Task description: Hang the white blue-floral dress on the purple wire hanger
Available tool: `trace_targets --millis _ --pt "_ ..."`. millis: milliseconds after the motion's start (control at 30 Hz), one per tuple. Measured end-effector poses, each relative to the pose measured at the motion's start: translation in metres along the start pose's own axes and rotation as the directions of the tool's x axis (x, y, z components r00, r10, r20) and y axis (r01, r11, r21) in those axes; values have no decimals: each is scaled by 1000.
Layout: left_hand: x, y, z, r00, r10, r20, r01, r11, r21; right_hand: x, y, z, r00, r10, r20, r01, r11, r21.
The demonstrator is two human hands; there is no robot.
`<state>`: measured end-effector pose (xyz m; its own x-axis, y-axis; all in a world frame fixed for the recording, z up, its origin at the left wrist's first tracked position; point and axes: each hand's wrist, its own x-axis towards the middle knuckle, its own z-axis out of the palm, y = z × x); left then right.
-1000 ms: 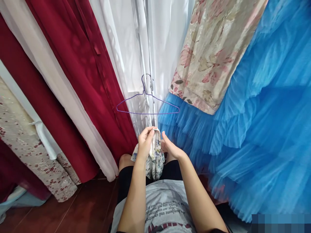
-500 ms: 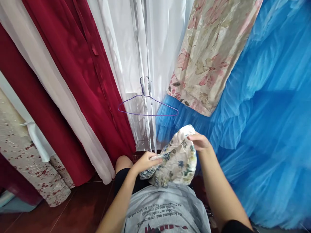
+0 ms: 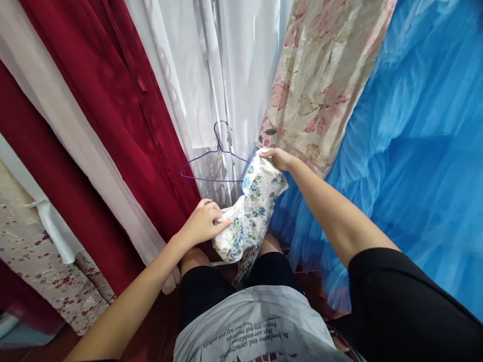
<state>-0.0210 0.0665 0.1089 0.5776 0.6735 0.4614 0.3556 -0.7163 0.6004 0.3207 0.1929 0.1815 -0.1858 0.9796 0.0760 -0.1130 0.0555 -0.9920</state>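
Note:
A white floral garment [image 3: 256,206] with blue and yellow flowers is stretched between my two hands. My left hand [image 3: 206,218] grips its lower left part, thumb on top and fingers partly hidden by the cloth. At the garment's upper edge, my right hand [image 3: 277,158] pinches the fabric. Behind it hangs a thin purple hanger [image 3: 211,179], its right end covered by the garment. The garment's lower end drops between my legs.
Dark red cloth [image 3: 109,100] and pale dresses hang on the left. White fabric [image 3: 249,65] is behind the hanger. To the right hang a beige floral dress [image 3: 320,85] and a full blue tulle skirt [image 3: 422,166].
The garment has been raised toward the hanger and opened out lengthwise. My right hand has moved up and left, my left hand up and slightly left.

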Motion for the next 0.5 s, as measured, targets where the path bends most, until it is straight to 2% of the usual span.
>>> trace_targets --millis 67,133,200,300,367,500 --pt "4 -6 -18 1000 -5 11 2 975 222 16 0 20 996 71 56 -68 996 -57" --pt "5 -19 -39 998 -59 37 37 900 435 23 3 36 987 115 116 -100 987 -127" --pt "2 -36 -58 989 -143 47 93 828 553 22 6 46 974 132 184 -102 981 -165" --pt "-5 -65 -81 972 -235 14 185 801 569 13 11 54 949 136 286 -100 986 -137" --pt "-9 -83 -90 960 -279 -10 240 807 539 6 13 56 941 125 315 -104 991 -83" --pt "-5 -113 -101 937 -349 -26 329 856 399 -5 14 56 958 84 273 -100 994 44"
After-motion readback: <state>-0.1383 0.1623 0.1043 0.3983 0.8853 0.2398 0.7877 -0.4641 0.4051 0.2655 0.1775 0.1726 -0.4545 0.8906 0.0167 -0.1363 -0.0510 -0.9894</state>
